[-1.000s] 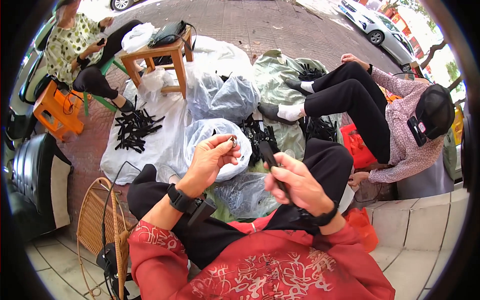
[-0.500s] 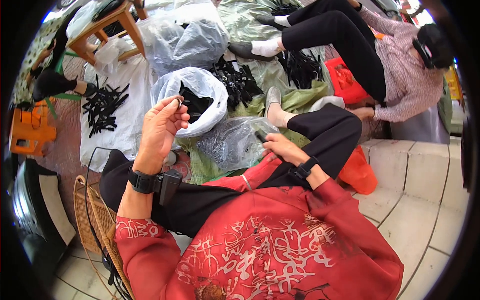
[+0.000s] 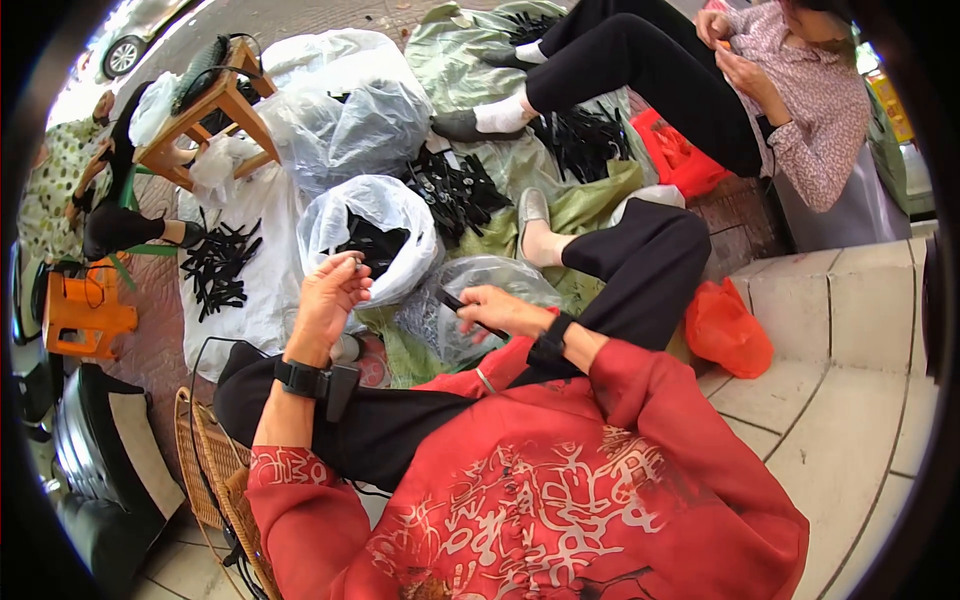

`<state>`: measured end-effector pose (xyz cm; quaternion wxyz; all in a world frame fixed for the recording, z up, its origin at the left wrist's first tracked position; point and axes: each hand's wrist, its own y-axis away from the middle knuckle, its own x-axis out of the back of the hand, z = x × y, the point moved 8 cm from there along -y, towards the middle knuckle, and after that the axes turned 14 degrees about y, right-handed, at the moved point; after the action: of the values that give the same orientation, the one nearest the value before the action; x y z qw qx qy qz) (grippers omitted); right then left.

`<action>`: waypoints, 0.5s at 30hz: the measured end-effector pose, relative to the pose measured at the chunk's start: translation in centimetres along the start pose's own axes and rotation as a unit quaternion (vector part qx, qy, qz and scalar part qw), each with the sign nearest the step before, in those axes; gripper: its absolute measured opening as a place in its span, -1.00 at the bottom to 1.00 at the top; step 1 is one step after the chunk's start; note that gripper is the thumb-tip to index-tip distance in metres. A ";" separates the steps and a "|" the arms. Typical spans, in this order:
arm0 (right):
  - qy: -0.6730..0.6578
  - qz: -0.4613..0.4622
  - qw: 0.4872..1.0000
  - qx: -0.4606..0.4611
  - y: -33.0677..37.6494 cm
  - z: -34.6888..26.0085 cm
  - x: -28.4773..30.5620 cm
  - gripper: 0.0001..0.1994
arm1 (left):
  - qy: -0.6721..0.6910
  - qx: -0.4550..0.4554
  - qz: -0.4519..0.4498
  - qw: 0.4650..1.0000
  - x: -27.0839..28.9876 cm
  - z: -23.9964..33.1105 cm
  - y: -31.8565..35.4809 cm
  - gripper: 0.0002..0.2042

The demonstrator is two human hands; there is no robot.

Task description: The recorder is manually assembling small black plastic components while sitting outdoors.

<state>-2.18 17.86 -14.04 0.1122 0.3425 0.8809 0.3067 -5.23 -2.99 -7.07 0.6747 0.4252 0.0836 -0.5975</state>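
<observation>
brick paving (image 3: 345,18) up top, and a small shiny piece (image 3: 357,260) is right there, pinched in the thumb and fingertips of the left hand (image 3: 332,292)! over to their right, the right hand (image 3: 508,312) curls its fingers round a dark rod-like thing (image 3: 450,299). just beyond the left fingers, a white bag (image 3: 318,222) gapes over black pieces (image 3: 378,245); farther out, dark straps (image 3: 460,195) heap up.

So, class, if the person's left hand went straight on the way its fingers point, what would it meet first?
Most likely the white plastic bag: beyond the fingertips of the left hand lies its open mouth, with black pieces inside. Depth is unclear, so the hand might pass above it.
</observation>
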 end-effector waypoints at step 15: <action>-0.097 0.015 0.987 0.127 4.4 -12.9 0.8 -0.81 | 0.048 -0.020 -0.068 0.996 -5.1 0.0 1.0 -0.84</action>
<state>-5.67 14.95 -1.17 0.1483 0.3950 0.8924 0.1597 -5.75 0.69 -3.43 0.6363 0.4333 0.1565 -0.6188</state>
